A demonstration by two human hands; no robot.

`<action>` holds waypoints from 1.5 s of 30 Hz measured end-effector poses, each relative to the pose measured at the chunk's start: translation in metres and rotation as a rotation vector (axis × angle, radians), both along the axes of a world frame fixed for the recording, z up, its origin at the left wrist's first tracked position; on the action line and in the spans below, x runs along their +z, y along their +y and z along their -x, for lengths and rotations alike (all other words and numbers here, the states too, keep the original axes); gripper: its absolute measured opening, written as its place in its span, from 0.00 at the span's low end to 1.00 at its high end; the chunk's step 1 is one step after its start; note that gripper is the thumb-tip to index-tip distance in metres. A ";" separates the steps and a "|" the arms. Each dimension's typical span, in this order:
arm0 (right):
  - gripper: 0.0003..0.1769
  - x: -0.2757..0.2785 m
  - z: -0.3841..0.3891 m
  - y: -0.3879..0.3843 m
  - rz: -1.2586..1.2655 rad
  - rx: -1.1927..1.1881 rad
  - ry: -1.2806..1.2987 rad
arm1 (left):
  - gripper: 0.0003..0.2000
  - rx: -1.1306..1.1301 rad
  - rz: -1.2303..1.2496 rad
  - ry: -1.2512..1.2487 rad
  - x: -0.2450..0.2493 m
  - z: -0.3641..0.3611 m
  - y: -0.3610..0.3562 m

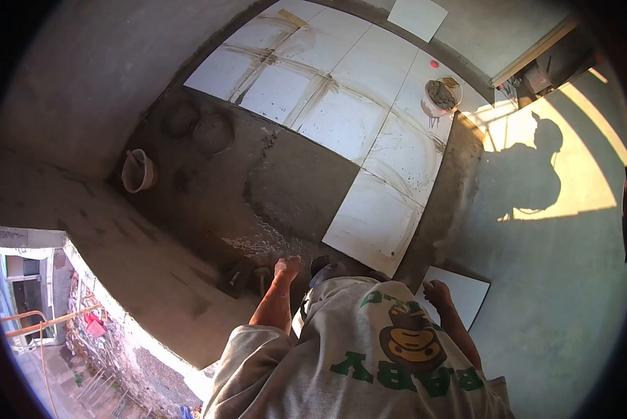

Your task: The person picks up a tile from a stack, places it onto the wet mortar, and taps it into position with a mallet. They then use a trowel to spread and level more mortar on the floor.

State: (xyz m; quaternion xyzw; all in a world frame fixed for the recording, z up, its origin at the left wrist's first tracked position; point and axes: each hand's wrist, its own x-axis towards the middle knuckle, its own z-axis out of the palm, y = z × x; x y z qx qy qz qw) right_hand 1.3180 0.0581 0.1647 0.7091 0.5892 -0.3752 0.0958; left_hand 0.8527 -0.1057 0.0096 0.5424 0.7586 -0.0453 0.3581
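Note:
My left hand (288, 267) is closed, with no object showing in it, low in front of my body. Just left of it, a handled tool (261, 276) stands beside a dark block-like thing (235, 278) on the dim floor. My right hand (436, 292) is curled closed, and nothing shows in it. It is in front of a loose white tile (467, 297) by the right wall; whether they touch I cannot tell. Ahead, large white tiles (348, 122) smeared with grey mortar cover part of the floor, and one tile (373, 220) extends toward my feet.
A mortar-filled bucket (440, 98) stands on the tiles near a small red object (434, 64). Another bucket (137, 171) is at the left wall. Wet grey mortar (299, 178) lies beside the tiles. A white tile (417, 19) is at the far wall. An opening lies lower left.

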 end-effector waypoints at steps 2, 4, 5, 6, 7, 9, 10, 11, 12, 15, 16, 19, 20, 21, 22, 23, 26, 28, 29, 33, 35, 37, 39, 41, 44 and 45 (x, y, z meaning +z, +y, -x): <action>0.21 0.003 0.003 -0.001 0.000 -0.001 -0.008 | 0.13 0.008 -0.001 -0.006 0.002 0.001 0.000; 0.21 -0.007 -0.004 -0.001 -0.001 0.002 -0.014 | 0.13 0.019 -0.002 -0.010 -0.001 0.002 0.000; 0.21 -0.018 -0.011 -0.003 -0.036 0.039 -0.009 | 0.13 0.020 -0.008 -0.012 -0.005 0.001 -0.001; 0.21 -0.021 -0.012 -0.003 -0.071 0.077 -0.004 | 0.13 0.021 -0.013 -0.015 -0.005 0.002 0.000; 0.21 -0.022 -0.013 -0.004 -0.070 0.077 -0.003 | 0.13 0.021 -0.012 -0.014 -0.004 0.002 0.000; 0.21 -0.020 -0.013 -0.006 -0.048 0.064 0.007 | 0.13 0.012 -0.006 -0.030 -0.002 0.002 0.001; 0.21 -0.014 -0.008 -0.007 -0.046 0.063 0.009 | 0.13 0.011 -0.004 -0.029 -0.004 0.002 0.001; 0.21 -0.008 -0.003 -0.006 0.010 0.007 0.002 | 0.14 0.016 -0.001 -0.025 -0.007 0.001 0.002; 0.21 -0.005 0.000 -0.007 0.065 -0.048 -0.004 | 0.14 0.022 0.002 -0.022 -0.007 0.002 0.002; 0.22 -0.017 -0.006 -0.009 -0.006 0.033 0.004 | 0.14 0.051 -0.018 -0.033 -0.003 0.003 0.001; 0.22 -0.019 -0.008 -0.009 -0.007 0.033 0.004 | 0.14 0.051 -0.018 -0.033 -0.002 0.003 0.001; 0.22 -0.018 -0.004 -0.008 -0.023 0.082 -0.007 | 0.14 0.046 0.007 -0.024 0.000 0.004 0.000; 0.22 -0.016 -0.003 -0.007 -0.002 0.071 -0.009 | 0.14 0.068 0.000 -0.029 0.000 0.005 -0.001; 0.22 -0.016 -0.002 -0.006 0.019 0.059 -0.011 | 0.14 0.091 -0.007 -0.034 0.004 0.005 0.000; 0.22 -0.017 -0.002 -0.005 0.019 0.060 -0.011 | 0.14 0.092 -0.007 -0.034 0.008 0.005 0.000; 0.22 -0.017 0.000 -0.005 0.017 0.057 -0.010 | 0.15 0.090 0.008 -0.043 0.012 0.006 0.000; 0.22 -0.022 -0.001 -0.002 0.024 0.052 -0.004 | 0.15 0.066 0.047 -0.033 0.015 0.007 0.002; 0.22 -0.024 -0.001 0.000 0.033 0.050 0.000 | 0.15 0.045 0.071 -0.016 0.006 0.006 0.001; 0.22 -0.025 -0.001 0.000 0.030 0.049 -0.006 | 0.14 0.055 0.044 -0.018 0.002 0.007 0.000; 0.22 -0.031 -0.005 0.003 0.009 0.056 0.007 | 0.13 0.068 -0.015 -0.024 0.001 0.006 -0.002; 0.22 -0.034 -0.007 0.004 0.011 0.048 0.018 | 0.13 0.051 0.002 -0.022 0.006 0.007 0.001; 0.22 -0.031 -0.006 0.003 0.016 0.042 0.032 | 0.13 0.035 0.022 -0.017 0.002 0.006 0.002; 0.21 -0.026 0.000 0.002 0.012 0.032 -0.001 | 0.13 -0.004 0.052 -0.003 -0.001 0.006 0.003; 0.21 -0.033 -0.009 0.003 0.011 0.053 0.022 | 0.14 0.130 0.045 -0.045 0.023 0.004 0.004; 0.21 -0.012 0.012 0.003 0.031 0.042 0.060 | 0.16 0.334 0.024 -0.114 0.041 0.002 0.005; 0.22 0.000 0.022 0.003 0.050 -0.002 0.067 | 0.17 0.394 0.011 -0.150 0.042 0.003 0.003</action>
